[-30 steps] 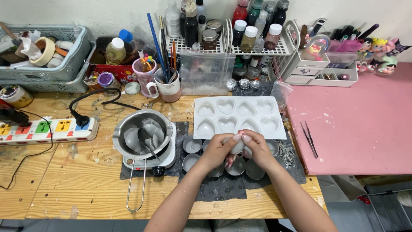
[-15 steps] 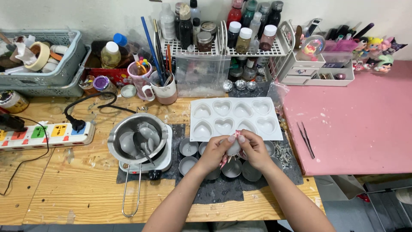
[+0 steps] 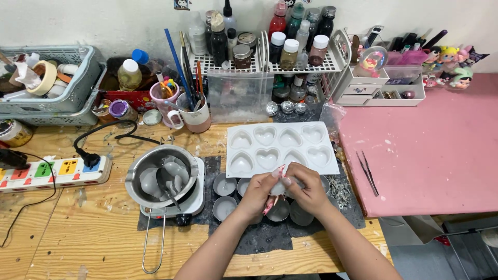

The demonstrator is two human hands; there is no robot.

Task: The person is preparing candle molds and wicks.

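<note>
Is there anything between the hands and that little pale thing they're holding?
No. Both the left hand and right hand already have their fingers right on the small pale object, above the round tins. Nothing visible sits between them.

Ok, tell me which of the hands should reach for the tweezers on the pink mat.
Right. The right hand is probably better placed: the tweezers lie on its side, while the left hand would have to cross over.
</note>
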